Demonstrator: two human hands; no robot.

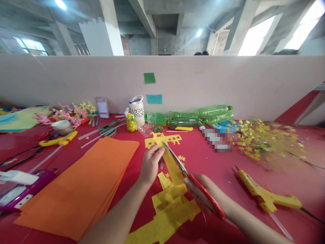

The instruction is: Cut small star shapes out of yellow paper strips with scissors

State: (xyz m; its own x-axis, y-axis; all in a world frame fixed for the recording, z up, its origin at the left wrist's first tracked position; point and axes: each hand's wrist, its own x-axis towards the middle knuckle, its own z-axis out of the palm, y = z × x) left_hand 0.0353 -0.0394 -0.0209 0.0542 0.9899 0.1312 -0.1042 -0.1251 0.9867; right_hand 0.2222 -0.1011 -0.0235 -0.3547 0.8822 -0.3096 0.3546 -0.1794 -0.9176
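Note:
My left hand (151,164) pinches a yellow paper strip (172,167) near its far end, between thumb and fingers. In my right hand (212,186) are red-handled scissors (206,196), their blades lying along the strip and pointing toward my left fingertips. How far the blades are apart I cannot tell. Beyond my left hand lies yellow paper with star-shaped holes (174,139). Small yellow paper stars (181,158) rest on the red table just right of the strip. Overlapping yellow paper pieces (175,210) are spread below, between my forearms.
Orange sheets (88,183) are stacked at left, near a purple power strip (38,184). Yellow glue guns lie left (59,140) and right (264,196). Green plastic bottles (215,111), a yellow utility knife (184,129) and a jar of yellow bits (131,123) sit behind. Star-covered branches (251,139) are at right.

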